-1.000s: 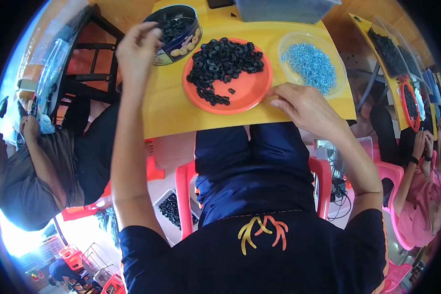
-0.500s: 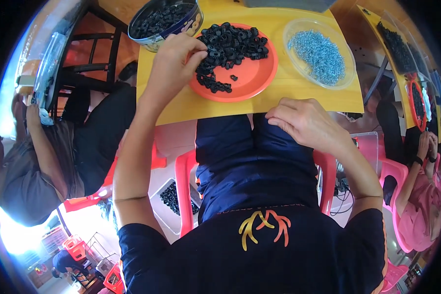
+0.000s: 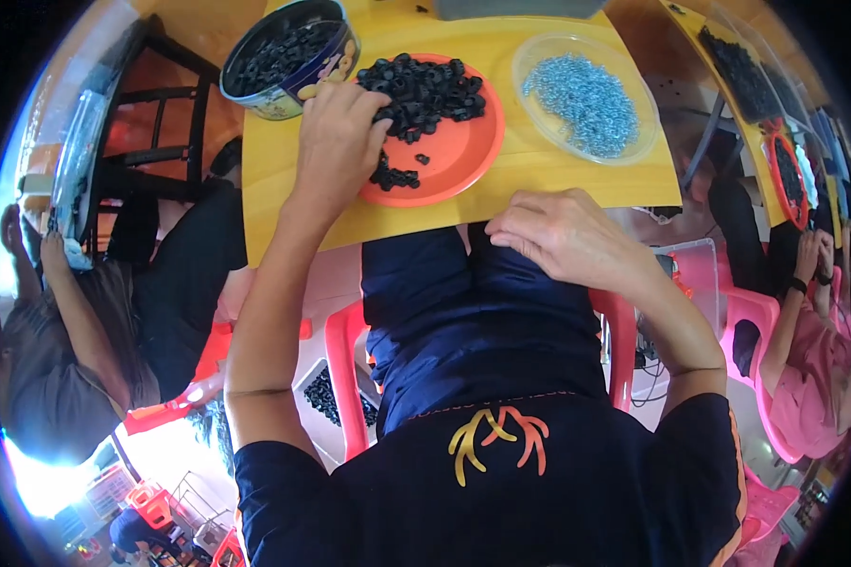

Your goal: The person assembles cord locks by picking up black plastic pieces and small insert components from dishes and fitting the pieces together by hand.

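On the yellow table (image 3: 444, 210) is a red plate (image 3: 457, 159) with a heap of small black ring-shaped plastic parts (image 3: 421, 90). My left hand (image 3: 338, 142) reaches over the plate's left rim into the heap's edge. Its thumb and forefinger are apart at the black parts, and the other fingers are curled. At the table's near edge, above my lap, is my right hand (image 3: 558, 231), closed with thumb and fingertips together. Anything inside that pinch is hidden. To the right of the plate, a clear round tray (image 3: 645, 132) holds many tiny shiny bluish metal pieces (image 3: 586, 104).
A round tin (image 3: 329, 71) full of black parts stands left of the plate. A grey bin (image 3: 520, 8) sits at the table's far edge. Below, beside my pink chair (image 3: 343, 378), lies a tray of black parts (image 3: 326, 392). Other people sit on both sides.
The view has shifted, with the table's things now slightly further left. My left hand has moved nearer along the plate's left side, its thumb and forefinger further apart. My right hand keeps its pinch.
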